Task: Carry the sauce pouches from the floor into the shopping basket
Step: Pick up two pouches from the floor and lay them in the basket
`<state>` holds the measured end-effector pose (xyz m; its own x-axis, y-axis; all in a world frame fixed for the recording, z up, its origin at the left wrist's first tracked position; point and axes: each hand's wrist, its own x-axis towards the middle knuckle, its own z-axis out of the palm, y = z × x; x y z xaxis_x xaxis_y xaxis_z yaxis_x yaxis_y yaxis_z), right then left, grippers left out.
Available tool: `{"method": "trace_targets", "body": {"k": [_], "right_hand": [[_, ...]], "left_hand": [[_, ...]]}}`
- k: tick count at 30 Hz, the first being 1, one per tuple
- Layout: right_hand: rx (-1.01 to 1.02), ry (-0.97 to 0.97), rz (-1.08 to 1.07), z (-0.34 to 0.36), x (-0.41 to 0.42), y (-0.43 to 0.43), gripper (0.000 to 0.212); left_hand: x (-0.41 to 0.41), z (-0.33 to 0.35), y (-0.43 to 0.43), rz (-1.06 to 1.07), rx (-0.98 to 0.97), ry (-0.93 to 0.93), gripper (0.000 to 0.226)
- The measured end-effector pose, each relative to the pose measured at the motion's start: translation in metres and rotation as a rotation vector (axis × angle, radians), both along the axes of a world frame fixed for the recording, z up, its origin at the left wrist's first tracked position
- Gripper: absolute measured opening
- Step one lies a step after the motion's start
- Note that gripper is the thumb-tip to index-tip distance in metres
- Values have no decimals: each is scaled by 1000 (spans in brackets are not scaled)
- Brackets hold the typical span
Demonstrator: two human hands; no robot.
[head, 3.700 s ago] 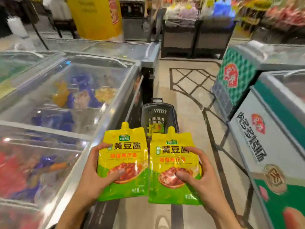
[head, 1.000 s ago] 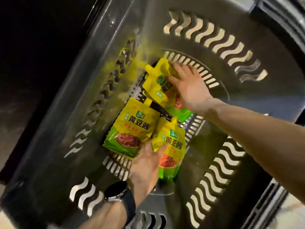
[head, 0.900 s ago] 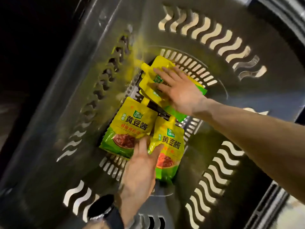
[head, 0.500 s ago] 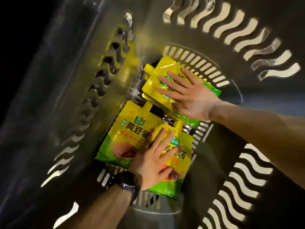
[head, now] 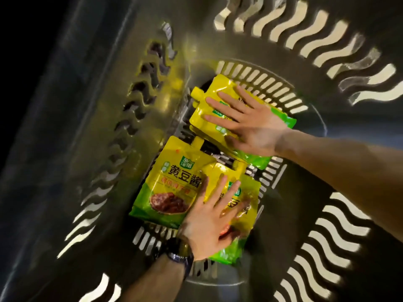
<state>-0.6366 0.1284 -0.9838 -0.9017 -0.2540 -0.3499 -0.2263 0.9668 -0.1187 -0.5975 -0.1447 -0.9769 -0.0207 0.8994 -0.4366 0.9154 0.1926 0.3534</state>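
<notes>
On slotted basket floor [head: 268, 85] — left hand [head: 209, 225], right hand [head: 250, 125] spread flat on pouches [head: 172, 188].

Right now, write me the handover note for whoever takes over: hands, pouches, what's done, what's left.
Left hand: open, pressing flat on the right pouch.
Right hand: open, pressing flat on the top pouch.
Pouches: three show, all lying on the bottom of the basket. The left pouch lies beside the right one, untouched by the fingers. An edge under the top pouch may be a fourth; cannot tell.
Done: these pouches are in the basket.
Left: lift both hands out. The shop floor is out of view, so check it for more pouches.
</notes>
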Motion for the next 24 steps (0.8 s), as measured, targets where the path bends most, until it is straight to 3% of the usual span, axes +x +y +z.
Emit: {"method": "trace_targets", "body": {"k": [4,9,16,20,24], "right_hand": [[-61,-41,-71,17,4,-3,68],[17,-20,-89,14,24,-3,69],[-14,-47,-18,9,32,-7,67],[-70,-157,14,27,18,-17,68],[-52,-80,-56,32,11,-27,73]], "left_hand": [[-11,14,8,20,-15,32,79],[-29,15,-18,24,-27,61,92],[0,5,-43,37,-23,33,91],[13,16,-40,132,-35,-21,91],[-16,14,-23,149,-44,39,92]]}}
